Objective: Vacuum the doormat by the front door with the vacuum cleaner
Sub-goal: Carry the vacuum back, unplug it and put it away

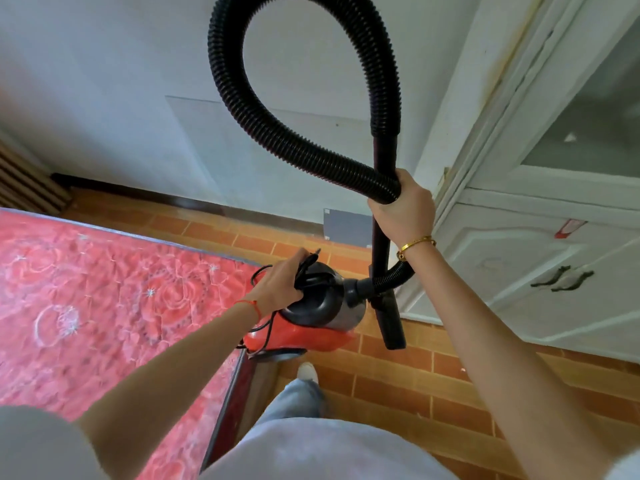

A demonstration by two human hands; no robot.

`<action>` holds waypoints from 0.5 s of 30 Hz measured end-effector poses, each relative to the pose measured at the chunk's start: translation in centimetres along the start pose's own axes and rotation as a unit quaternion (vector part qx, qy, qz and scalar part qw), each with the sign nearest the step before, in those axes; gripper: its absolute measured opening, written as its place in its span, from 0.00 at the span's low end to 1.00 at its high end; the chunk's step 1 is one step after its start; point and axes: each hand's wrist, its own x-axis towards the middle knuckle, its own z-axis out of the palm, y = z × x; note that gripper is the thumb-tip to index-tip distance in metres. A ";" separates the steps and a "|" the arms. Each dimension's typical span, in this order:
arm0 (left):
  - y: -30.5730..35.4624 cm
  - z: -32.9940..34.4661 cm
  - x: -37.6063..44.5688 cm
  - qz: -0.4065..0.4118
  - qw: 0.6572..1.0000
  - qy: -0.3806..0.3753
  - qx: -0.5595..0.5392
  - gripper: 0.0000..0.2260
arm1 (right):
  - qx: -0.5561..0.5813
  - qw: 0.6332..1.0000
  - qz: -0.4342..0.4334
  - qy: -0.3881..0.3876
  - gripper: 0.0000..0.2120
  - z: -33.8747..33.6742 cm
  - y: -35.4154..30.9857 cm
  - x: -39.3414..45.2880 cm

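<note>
Fingers of the left hand point(282, 284) are wrapped around the handle on top of the vacuum cleaner point(311, 317), with the bundled cord point(306, 268) trapped under them, so the red-and-black canister hangs just past the corner of the red quilted mattress point(86, 306). Moving right, the right hand point(403, 209) is clenched around the wand point(381, 244) and a bend of the hose point(301, 143) together, the rest of the hose looping high overhead. Floor nozzle point(393, 323) dangles over the brick-pattern floor point(450, 382), just beside the white door point(519, 254). No doormat in view, so my guess is this is still the carry. Risks: loose cord loops below the canister could snag the mattress corner or a foot, and the swinging nozzle could knock the door.
</note>
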 end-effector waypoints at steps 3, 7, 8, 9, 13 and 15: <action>-1.9 -2.1 6.0 0.008 1.000 -0.014 0.020 0.26 | 0.002 1.000 0.024 0.013 0.16 2.6 0.6 5.0; -3.8 -4.1 12.7 0.007 0.999 -0.033 0.033 0.28 | 0.003 0.999 0.045 0.018 0.16 5.3 1.9 10.6; -4.4 -4.3 14.2 0.008 0.999 -0.038 0.033 0.28 | 0.006 0.999 0.051 0.017 0.16 6.0 2.4 11.9; -4.9 -4.6 15.7 0.008 0.998 -0.042 0.035 0.28 | 0.008 0.998 0.057 0.015 0.17 6.6 2.8 13.2; -6.7 -4.7 21.6 0.008 0.998 -0.044 0.052 0.29 | 0.010 0.997 0.076 0.016 0.17 9.1 4.7 17.8; -7.6 -4.0 24.1 0.009 0.997 -0.048 0.051 0.28 | 0.003 0.996 0.089 0.015 0.16 10.2 5.8 19.8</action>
